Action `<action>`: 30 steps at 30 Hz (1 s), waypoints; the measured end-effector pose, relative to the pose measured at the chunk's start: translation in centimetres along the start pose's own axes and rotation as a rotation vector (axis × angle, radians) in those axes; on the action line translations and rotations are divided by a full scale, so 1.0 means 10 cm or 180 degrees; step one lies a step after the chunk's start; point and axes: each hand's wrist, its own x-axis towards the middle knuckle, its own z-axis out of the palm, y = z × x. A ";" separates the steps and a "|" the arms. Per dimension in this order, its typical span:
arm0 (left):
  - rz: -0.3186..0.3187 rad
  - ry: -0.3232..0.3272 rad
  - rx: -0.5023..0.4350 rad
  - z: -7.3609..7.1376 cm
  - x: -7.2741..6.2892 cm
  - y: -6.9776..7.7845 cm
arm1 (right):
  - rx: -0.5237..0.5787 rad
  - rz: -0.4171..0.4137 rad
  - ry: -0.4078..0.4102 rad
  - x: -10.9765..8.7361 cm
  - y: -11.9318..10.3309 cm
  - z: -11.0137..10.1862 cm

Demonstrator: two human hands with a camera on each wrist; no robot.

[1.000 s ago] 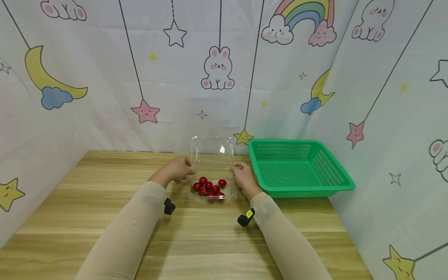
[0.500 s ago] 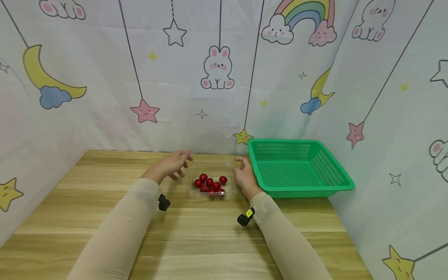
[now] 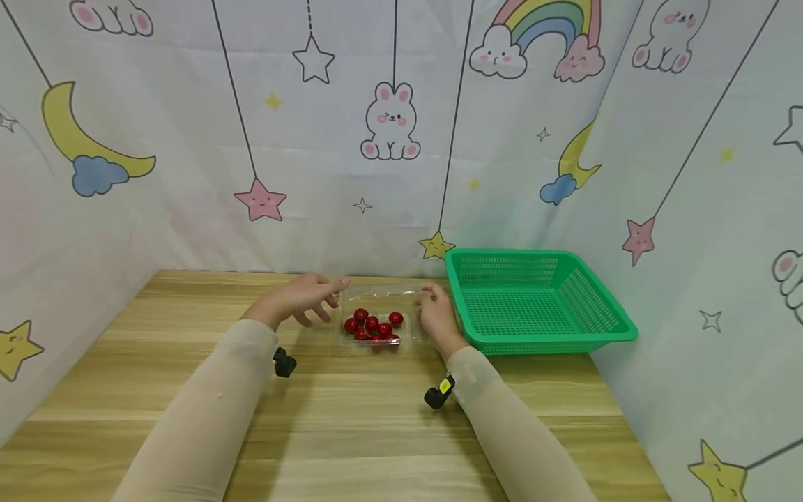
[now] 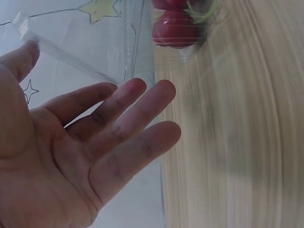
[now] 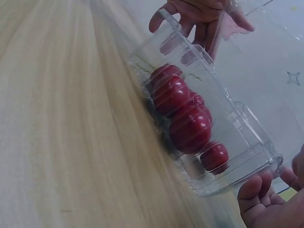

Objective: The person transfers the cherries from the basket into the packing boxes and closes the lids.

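Note:
A clear plastic clamshell box (image 3: 409,340) stands on the wooden table (image 3: 376,425) and holds several red cherry tomatoes (image 3: 373,326). Its lid (image 3: 379,295) lies folded back flat behind it. My left hand (image 3: 302,298) hovers at the box's left with fingers spread straight, one fingertip at the lid's left corner. The left wrist view shows that open palm (image 4: 95,147) beside the lid edge (image 4: 71,59) and one tomato (image 4: 175,29). My right hand (image 3: 437,315) rests at the box's right side. Its fingertips (image 5: 254,194) touch the box corner (image 5: 247,168) next to the tomatoes (image 5: 187,126).
A green perforated basket (image 3: 546,255), with nothing in it, sits right of the box against the cartoon-printed curtain. Black wrist cameras (image 3: 284,363) (image 3: 437,396) hang under both sleeves. Bare wood stretches toward me and to the left.
The lid stood upright between both hands a second ago and now lies flat behind the box. My left hand has let go and spread its fingers. The box shifted slightly left.

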 end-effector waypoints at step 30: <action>0.0010 -0.0315 -0.0084 0.17 -0.02 -0.10 | -0.0218 0.0227 -0.0199 -0.06 0.03 -0.08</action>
